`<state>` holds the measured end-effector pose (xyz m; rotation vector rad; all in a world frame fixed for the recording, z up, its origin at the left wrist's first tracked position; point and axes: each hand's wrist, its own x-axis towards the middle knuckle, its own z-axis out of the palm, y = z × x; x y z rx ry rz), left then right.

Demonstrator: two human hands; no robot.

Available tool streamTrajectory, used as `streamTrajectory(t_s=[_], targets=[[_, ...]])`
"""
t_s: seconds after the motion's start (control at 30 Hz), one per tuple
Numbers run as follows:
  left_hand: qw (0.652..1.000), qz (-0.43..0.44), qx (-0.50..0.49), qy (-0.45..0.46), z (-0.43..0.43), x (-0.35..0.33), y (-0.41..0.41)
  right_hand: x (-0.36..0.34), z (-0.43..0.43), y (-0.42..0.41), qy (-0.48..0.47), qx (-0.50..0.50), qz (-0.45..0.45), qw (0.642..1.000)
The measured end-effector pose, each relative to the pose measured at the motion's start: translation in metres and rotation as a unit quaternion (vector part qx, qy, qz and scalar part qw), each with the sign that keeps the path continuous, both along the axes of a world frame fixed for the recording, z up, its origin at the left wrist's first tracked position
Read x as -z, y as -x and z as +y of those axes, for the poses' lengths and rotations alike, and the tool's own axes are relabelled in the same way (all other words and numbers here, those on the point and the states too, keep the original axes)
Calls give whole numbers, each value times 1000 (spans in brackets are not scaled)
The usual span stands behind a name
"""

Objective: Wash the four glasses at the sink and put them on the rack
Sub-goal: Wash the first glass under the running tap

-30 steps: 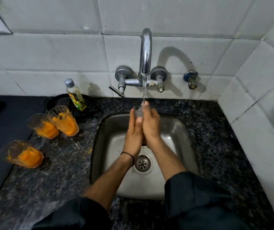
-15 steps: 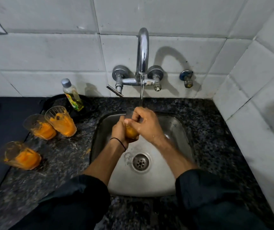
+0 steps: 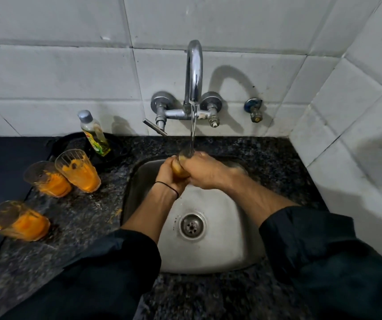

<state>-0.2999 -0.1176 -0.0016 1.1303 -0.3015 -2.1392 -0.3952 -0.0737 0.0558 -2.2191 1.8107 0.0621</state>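
Over the steel sink (image 3: pixel 220 250), a glass smeared with orange residue (image 3: pixel 180 170) sits between both hands under the running tap (image 3: pixel 194 72). My left hand (image 3: pixel 166 179) grips it from the left and below. My right hand (image 3: pixel 205 172) wraps over it from the right, fingers at its rim where the water stream lands. Most of this glass is hidden by my fingers. Three more dirty glasses with orange residue stand on the counter to the left: one tall (image 3: pixel 79 170), one behind it (image 3: pixel 46 179), one nearer me (image 3: pixel 17 221).
A bottle of dish liquid (image 3: pixel 94 133) stands on a dark round dish (image 3: pixel 74 144) behind the glasses. Dark speckled granite counter (image 3: pixel 81 222) surrounds the sink. A second wall valve (image 3: pixel 253 109) sits right of the tap. White tiled walls close the back and right.
My hands went from upright with palms together under the stream to curled around the glass. The right hand now covers more of it and the glass sits higher, at the water.
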Motion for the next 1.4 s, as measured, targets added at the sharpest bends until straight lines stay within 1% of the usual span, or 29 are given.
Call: streamTrajectory(t_s=[0.03, 0.07, 0.1, 0.13, 0.17, 0.2, 0.27, 0.33, 0.37, 0.4, 0.43, 0.5, 0.57, 0.6, 0.63, 0.7, 0.73, 0.77, 0.8, 0.87, 0.93, 1.0, 1.03, 1.1, 1.17, 1.2, 1.27, 1.33, 1.4], targets=[[999, 19, -29, 12, 1, 5, 2, -2, -5, -4, -22, 75, -62, 995], [998, 39, -51, 26, 1, 12, 3, -7, -9, -8, -51, 144, -127, 980], [996, 53, -57, 37, 4, 15, 2, -8, -14, -9, -70, 194, -173, 963], [996, 62, -52, 44, 6, 22, 0, -5, -17, -7, -74, 217, -202, 952], [996, 66, -31, 51, 7, 26, -4, -2, -18, -5, -76, 208, -210, 952], [997, 63, -4, 49, 6, 31, -9, 0, -14, -3, -56, 174, -187, 965], [998, 39, 44, 39, 2, 33, -16, 12, -6, 7, 29, 61, -82, 994], [996, 29, 71, 38, -2, 25, -18, 21, 2, 13, 71, -56, 27, 996], [996, 24, 71, 40, -1, 21, -17, 24, 3, 13, 59, -72, 51, 994], [997, 25, 60, 45, -1, 20, -15, 24, 3, 12, 39, -64, 47, 996], [997, 26, 43, 51, 1, 18, -15, 28, 1, 9, 17, -34, 22, 999], [997, 45, 20, 57, 4, 20, -15, 33, -2, 1, 2, 54, -92, 994], [998, 48, 17, 34, 5, 19, -18, 37, -4, -1, 4, 129, -207, 970], [999, 43, 25, 10, 3, 22, -20, 36, -4, -1, -5, 142, -216, 966], [998, 37, 36, -27, 1, 22, -21, 34, -2, -1, 1, 133, -186, 974], [995, 24, 62, -75, -1, 21, -24, 31, 1, 1, 13, 79, -83, 993], [995, 22, 65, -76, -4, 24, -23, 28, 3, 1, 19, 53, -44, 997], [996, 20, 63, -61, -5, 27, -21, 31, 2, 1, 17, 45, -29, 998], [998, 15, 55, -36, -3, 29, -20, 32, 1, 0, 17, 58, -43, 997], [999, 10, 45, 14, 2, 29, -17, 37, -3, -3, -13, 119, -120, 985], [998, 13, 58, 28, 3, 24, -19, 41, -4, -6, -12, 157, -166, 974], [995, -4, 96, -1, -3, 21, -22, 45, 0, -7, 38, 152, -169, 973], [993, -11, 118, -15, -6, 19, -24, 45, 2, -8, 56, 141, -153, 977], [992, -22, 122, -10, -9, 17, -24, 48, 5, -7, 86, 102, -101, 986], [995, -9, 100, 11, -8, 19, -23, 51, 2, -4, 74, 104, -94, 987], [996, 1, 88, 24, -6, 21, -23, 54, 1, -4, 59, 117, -130, 983], [995, 16, 91, 28, -5, 21, -22, 57, -1, -6, 83, 150, -172, 970], [991, 8, 134, -5, -7, 19, -22, 59, 1, -7, 93, 169, -143, 971], [990, 18, 140, -28, -6, 17, -23, 57, 4, -5, 78, 131, -106, 983]])
